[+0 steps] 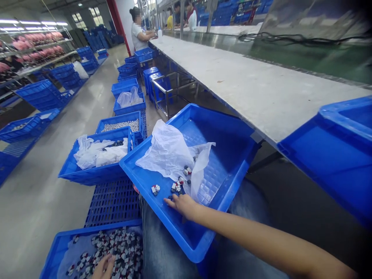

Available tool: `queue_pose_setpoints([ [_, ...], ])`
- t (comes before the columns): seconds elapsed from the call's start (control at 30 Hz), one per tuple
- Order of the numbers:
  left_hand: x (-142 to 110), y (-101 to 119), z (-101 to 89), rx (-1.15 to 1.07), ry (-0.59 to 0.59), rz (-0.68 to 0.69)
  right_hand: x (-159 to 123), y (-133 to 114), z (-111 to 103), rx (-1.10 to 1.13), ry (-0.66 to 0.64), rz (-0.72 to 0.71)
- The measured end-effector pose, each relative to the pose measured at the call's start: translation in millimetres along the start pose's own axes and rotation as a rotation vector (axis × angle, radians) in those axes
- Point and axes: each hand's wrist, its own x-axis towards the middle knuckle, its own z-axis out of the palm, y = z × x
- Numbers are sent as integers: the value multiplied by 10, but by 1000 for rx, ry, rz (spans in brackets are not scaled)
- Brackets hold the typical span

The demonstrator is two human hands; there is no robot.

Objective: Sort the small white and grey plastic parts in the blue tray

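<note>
A large blue tray rests tilted across my lap. My right hand reaches into it, fingers stretched out and low over the tray floor, beside a small pile of white, dark and red parts. A smaller cluster of the same parts lies left of the fingertips. Thin white plastic sheeting is crumpled behind them, partly over more parts. At the bottom edge, my left hand is among many similar parts in a lower blue bin. Its fingertips come together; what they hold is hidden.
A long white worktable runs along the right, with a blue crate at its near end. Blue bins with white bags and small pale parts line the left. A co-worker is at the far end.
</note>
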Motion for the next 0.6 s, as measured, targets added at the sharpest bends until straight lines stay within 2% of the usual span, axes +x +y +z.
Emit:
queue_pose_setpoints([
  [0.07,-2,312,136,-40,-55,-5,25,-9,7,-19,-29,-5],
  [0.13,-90,670,246,-149,-60,110,21,6,-7,-16,-35,-15],
  [0.23,-393,1158,385,-398,-20,334,-29,95,-80,40,-12,-46],
  [0.3,-641,1387,490,-561,-77,412,-104,164,-183,107,34,-61],
  [0.4,-951,1583,677,-821,-265,391,-298,171,-414,221,161,-70],
  [0.5,-1125,1712,843,-1104,-547,235,-555,-4,-669,318,343,-90],
  [0.6,-1188,1854,920,-1276,-846,71,-786,-231,-856,256,470,-211],
])
